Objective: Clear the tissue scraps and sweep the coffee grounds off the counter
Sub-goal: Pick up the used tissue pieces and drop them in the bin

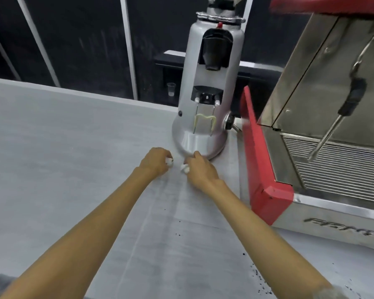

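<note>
The left hand (154,161) is gripping a tissue scrap (169,161) at its three o'clock; the right hand (200,169) is pinching another scrap (184,168) at its nine o'clock.

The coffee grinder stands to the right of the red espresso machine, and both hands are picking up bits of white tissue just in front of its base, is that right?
Not quite: the head view shows the coffee grinder to the left of the red espresso machine, not the right. The rest holds: the left hand and right hand each pinch white tissue before its base.

White tissue scraps (185,168), grey counter (52,147)
</note>
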A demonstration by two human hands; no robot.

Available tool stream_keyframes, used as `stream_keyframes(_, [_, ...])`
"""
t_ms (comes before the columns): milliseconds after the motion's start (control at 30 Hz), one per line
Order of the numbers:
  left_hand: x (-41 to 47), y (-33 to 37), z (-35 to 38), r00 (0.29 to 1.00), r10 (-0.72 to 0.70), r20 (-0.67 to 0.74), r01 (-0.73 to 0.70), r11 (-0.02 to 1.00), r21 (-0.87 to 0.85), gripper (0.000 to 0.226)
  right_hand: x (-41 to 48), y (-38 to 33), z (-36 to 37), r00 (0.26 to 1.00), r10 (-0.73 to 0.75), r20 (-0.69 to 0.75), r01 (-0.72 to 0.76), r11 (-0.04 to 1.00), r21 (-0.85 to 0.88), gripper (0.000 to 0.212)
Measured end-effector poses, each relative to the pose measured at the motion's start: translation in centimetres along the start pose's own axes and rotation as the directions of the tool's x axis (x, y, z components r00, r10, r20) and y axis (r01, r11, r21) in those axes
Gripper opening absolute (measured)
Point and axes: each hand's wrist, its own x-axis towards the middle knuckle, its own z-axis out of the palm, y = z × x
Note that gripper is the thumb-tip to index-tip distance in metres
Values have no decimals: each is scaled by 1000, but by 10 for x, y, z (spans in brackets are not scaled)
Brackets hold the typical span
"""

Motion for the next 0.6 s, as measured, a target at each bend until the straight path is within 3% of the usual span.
stream_keyframes(233, [-37,4,-24,999,40,25,-40,999,-29,30,-42,-8,-17,994,101,-32,-93,974,207,17])
stream_keyframes(333, [-64,11,-35,995,86,50,-85,996,-23,41,-80,-15,-32,990,136,-20,-128,964,234,30])
stream_keyframes(600, [-195,72,-24,916,365,168,-354,931,-90,38,-253,-14,-46,931,344,-124,-279,888,366,33])
